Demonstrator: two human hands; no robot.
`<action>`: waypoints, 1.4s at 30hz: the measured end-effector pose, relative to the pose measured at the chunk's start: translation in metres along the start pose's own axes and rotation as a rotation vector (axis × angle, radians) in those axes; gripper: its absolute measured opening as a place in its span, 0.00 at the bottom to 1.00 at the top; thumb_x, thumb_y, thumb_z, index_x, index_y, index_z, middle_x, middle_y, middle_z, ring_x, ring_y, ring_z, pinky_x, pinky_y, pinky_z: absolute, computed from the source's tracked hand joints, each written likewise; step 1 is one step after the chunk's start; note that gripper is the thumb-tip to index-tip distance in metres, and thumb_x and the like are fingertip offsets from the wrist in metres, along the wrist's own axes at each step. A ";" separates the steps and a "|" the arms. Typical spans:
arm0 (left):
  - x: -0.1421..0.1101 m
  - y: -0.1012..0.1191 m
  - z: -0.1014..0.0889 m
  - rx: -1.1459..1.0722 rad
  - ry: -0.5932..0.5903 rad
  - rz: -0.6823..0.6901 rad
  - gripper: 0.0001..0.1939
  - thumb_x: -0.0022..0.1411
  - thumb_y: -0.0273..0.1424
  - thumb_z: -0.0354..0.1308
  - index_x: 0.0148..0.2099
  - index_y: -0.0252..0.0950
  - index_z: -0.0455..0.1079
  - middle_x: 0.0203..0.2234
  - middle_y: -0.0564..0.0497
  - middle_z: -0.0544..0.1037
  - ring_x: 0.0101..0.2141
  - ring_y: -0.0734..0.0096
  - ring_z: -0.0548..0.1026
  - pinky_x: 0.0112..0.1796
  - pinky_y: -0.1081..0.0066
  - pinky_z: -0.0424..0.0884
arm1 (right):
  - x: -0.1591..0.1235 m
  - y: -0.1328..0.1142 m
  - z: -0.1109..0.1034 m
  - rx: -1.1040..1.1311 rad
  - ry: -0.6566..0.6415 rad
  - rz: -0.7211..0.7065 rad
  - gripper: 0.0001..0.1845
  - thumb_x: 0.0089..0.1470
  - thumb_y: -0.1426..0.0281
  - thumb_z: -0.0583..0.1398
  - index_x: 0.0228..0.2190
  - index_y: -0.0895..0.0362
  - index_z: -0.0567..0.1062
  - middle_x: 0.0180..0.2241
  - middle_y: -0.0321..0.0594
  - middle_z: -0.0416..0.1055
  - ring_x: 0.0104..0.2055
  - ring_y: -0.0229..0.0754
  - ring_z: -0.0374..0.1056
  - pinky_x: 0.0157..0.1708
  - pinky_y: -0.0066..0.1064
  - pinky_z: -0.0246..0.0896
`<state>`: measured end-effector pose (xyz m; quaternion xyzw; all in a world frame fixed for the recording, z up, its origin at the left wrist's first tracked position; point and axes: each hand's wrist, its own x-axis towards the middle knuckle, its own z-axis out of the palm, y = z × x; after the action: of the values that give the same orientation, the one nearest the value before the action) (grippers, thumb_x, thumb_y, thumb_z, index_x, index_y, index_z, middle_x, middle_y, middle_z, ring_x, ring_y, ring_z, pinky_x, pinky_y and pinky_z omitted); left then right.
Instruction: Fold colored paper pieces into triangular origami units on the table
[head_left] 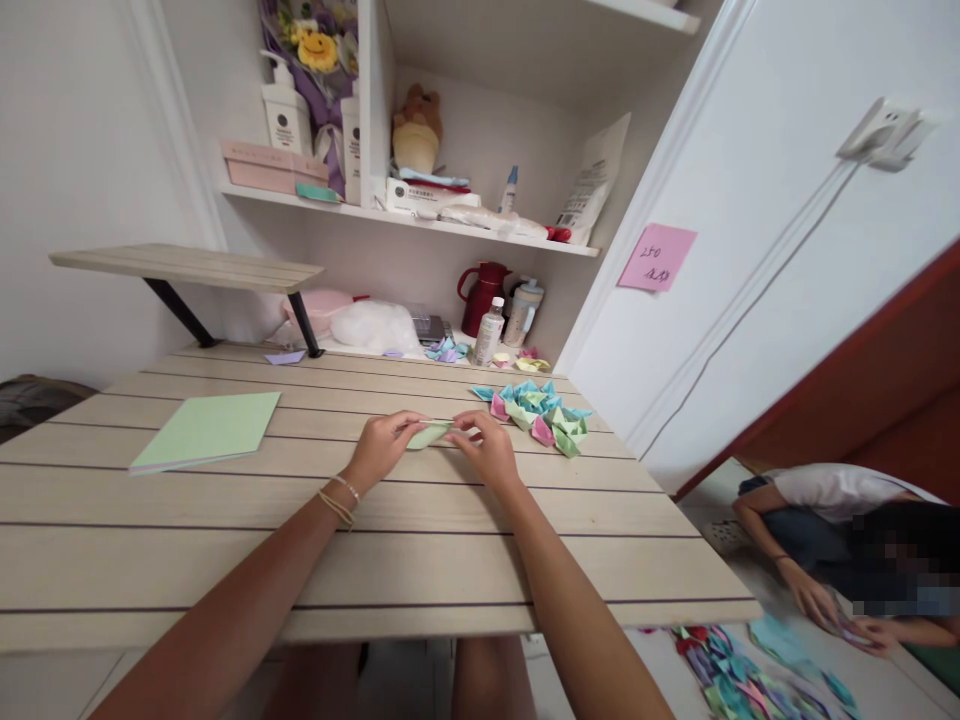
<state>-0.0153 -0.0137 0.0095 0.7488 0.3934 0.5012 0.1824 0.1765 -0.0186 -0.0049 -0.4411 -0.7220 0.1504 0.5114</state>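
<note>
Hands (381, 446) angled inward, green paper (427, 436) between

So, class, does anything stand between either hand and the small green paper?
Nothing visible does: the left hand and right hand both pinch the green paper directly. The folded pieces lie to their right.

The table (652, 570) holds stacked sheets (210, 425) and folded papers (531, 402).

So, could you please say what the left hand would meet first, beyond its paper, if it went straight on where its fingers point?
Probably the right hand, at the other end of the same green paper, though depth is unclear.
</note>
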 end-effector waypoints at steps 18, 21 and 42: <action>-0.002 0.004 0.001 -0.005 -0.042 0.017 0.09 0.55 0.33 0.53 0.35 0.42 0.75 0.31 0.51 0.79 0.34 0.64 0.75 0.38 0.70 0.66 | -0.001 -0.004 -0.001 -0.049 -0.082 0.002 0.10 0.45 0.65 0.61 0.33 0.53 0.74 0.37 0.40 0.70 0.32 0.39 0.66 0.28 0.29 0.62; -0.003 0.003 -0.001 0.017 -0.093 0.049 0.10 0.56 0.32 0.53 0.36 0.41 0.75 0.33 0.50 0.79 0.35 0.65 0.75 0.39 0.70 0.65 | -0.002 -0.006 -0.001 -0.084 -0.115 -0.009 0.10 0.47 0.64 0.60 0.35 0.52 0.73 0.38 0.40 0.70 0.33 0.40 0.67 0.28 0.29 0.61; 0.001 0.001 0.013 -0.499 0.043 -0.311 0.14 0.49 0.38 0.59 0.34 0.33 0.70 0.31 0.47 0.77 0.31 0.67 0.75 0.32 0.71 0.69 | 0.001 -0.010 0.007 0.416 0.100 0.261 0.20 0.40 0.63 0.63 0.38 0.54 0.73 0.34 0.41 0.73 0.38 0.43 0.68 0.33 0.31 0.64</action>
<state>-0.0031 -0.0117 0.0050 0.6006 0.3719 0.5643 0.4272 0.1651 -0.0214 -0.0006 -0.4229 -0.5861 0.3385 0.6025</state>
